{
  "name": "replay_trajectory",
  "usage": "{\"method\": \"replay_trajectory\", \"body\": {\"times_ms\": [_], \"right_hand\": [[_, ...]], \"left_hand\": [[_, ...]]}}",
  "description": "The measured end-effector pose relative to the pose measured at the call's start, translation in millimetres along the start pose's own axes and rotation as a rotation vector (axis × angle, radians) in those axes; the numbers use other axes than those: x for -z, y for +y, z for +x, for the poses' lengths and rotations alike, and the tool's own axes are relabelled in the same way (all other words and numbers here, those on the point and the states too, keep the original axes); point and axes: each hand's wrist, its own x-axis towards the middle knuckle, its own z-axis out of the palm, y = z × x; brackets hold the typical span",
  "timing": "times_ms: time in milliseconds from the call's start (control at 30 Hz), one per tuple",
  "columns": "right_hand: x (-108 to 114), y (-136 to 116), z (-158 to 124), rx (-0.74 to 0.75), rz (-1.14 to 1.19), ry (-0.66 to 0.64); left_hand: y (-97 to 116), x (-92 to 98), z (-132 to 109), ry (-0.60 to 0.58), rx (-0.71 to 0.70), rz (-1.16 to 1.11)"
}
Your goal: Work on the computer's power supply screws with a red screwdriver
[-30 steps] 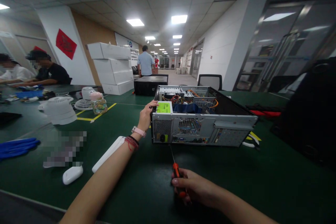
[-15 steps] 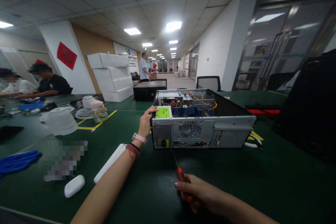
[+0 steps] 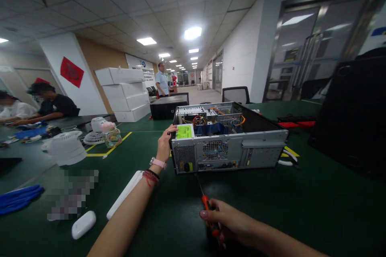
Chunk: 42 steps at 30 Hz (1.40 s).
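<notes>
A: So what's the grip like?

B: Right hand [image 3: 223, 216] is wrapped round a screwdriver [image 3: 206, 201], shaft pointing at the bottom edge of an open computer case [image 3: 235, 152] just beyond it. Can't tell if the tip touches. Left hand [image 3: 164, 142] is on the case's near left corner, can't tell if it's squeezing.

A: And the table [image 3: 171, 217]?

B: Dark green, with yellow tape [image 3: 120, 143] and a jar [image 3: 112, 136] left of the left hand.

A: Room?

B: Office-ish lol. White boxes [image 3: 129, 99] stacked beyond the left hand, glass doors [image 3: 304, 56] way off right of both hands.
</notes>
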Motion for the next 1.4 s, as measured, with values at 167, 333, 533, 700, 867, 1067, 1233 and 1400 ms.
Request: {"method": "replay_trajectory", "body": {"times_ms": [167,333,533,700,867,1067,1233,1400], "right_hand": [[0.4,2.7,3.0,0.015,0.017,-0.001],[0.6,4.1,6.1,0.075,0.068,-0.066],[0.3,4.8,6.0,0.105,0.095,-0.090],[-0.8,2.6,2.7,0.114,0.098,-0.098],[-1.4,2.5,2.0,0.100,0.093,-0.095],[0.1,4.8,3.5,0.112,0.104,-0.105],[0.2,3.2,3.5,0.102,0.102,-0.129],[1.7,5.7,4.5,0.088,0.085,-0.169]], "left_hand": [[0.5,0.3,0.4,0.002,0.000,-0.013],[-1.5,0.0,0.4,0.005,-0.004,-0.018],[-0.5,0.0,0.0,0.004,0.001,-0.003],[0.5,0.0,0.0,0.002,0.002,-0.001],[-2.2,-0.2,0.2,0.004,-0.002,-0.019],[-5.0,-0.3,0.0,0.001,-0.004,-0.009],[-6.6,-1.0,0.3,0.005,-0.007,-0.008],[-6.5,-1.3,0.6,0.016,-0.015,-0.019]]}}
